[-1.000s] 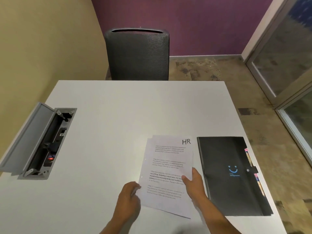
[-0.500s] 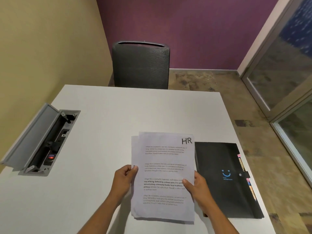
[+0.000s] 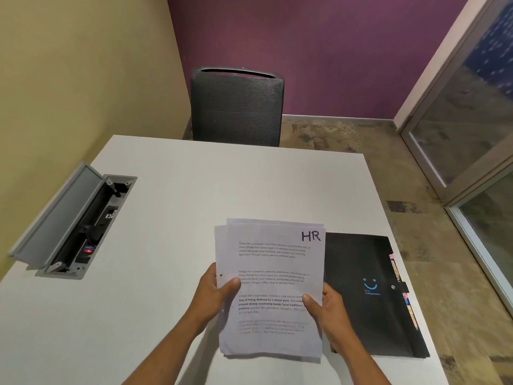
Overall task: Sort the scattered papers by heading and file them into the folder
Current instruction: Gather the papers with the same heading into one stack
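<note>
In front of you is the white table (image 3: 194,207), and behind its far edge stands a dark mesh chair (image 3: 237,107). On the left side of the table there is a cable box (image 3: 83,226) with its grey lid standing open. On the right side lies the black folder (image 3: 369,295), closed and flat, with coloured tabs along its right edge. Just beside it on the left, you hold the stack of papers (image 3: 270,287) raised off the table; the top sheet carries the heading "HR" in its upper right corner. Your left hand (image 3: 215,293) grips the left edge of the stack, thumb on top. Your right hand (image 3: 326,309) grips the right edge in the same way.
</note>
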The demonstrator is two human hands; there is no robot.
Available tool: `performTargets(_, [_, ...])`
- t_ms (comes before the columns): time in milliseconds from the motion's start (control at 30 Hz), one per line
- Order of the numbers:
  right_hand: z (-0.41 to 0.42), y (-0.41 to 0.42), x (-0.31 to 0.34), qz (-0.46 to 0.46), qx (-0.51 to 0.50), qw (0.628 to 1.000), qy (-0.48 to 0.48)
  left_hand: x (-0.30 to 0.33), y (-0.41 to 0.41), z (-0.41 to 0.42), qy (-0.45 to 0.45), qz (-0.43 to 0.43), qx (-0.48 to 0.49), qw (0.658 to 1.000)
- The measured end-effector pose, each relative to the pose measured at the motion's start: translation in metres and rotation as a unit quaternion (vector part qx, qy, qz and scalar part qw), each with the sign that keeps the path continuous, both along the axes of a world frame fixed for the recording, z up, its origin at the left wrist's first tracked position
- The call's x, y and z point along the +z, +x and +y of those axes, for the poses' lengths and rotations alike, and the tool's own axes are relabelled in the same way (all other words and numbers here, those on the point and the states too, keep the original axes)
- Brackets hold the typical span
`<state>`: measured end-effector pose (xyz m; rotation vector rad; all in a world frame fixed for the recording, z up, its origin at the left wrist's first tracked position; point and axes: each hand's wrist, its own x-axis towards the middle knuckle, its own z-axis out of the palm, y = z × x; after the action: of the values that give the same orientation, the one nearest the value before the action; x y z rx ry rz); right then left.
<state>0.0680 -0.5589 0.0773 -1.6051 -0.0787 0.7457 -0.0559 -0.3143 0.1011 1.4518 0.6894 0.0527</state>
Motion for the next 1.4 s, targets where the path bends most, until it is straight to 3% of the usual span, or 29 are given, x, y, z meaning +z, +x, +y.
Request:
performTargets(167, [0.01,0.008,0.017,-0.071,0.002,0.997,-0.012,0.015,0.014,-0.003,0.091,-0.048,0.052,0.993])
performTargets(333, [0.023,0.016,0.031,-0.099,-0.041,0.994,-0.001,0.037,0.016,-0.006,0.113,-0.122,0.091,0.982])
performTargets(467, [0.026,0.01,0.026,-0.105,-0.047,0.993,-0.004,0.032,0.006,-0.01,0.122,-0.131,0.096,0.979])
performTargets(667, [0.035,-0.006,0.008,-0.072,-0.067,0.995,-0.014,0.014,0.003,-0.027,0.069,-0.075,0.084,0.991])
performTargets(833, [0.049,-0.008,0.018,-0.079,-0.104,0.991,-0.021,0.016,0.017,-0.029,0.059,-0.069,0.141,0.986])
performTargets(1267, [0.026,-0.004,0.009,-0.083,-0.075,0.993,-0.027,0.018,0.017,-0.022,0.047,-0.078,0.203,0.975])
performTargets(1400, [0.013,-0.004,0.003,-0.025,-0.109,0.993,-0.03,0.031,0.017,-0.012,0.031,-0.117,0.224,0.967])
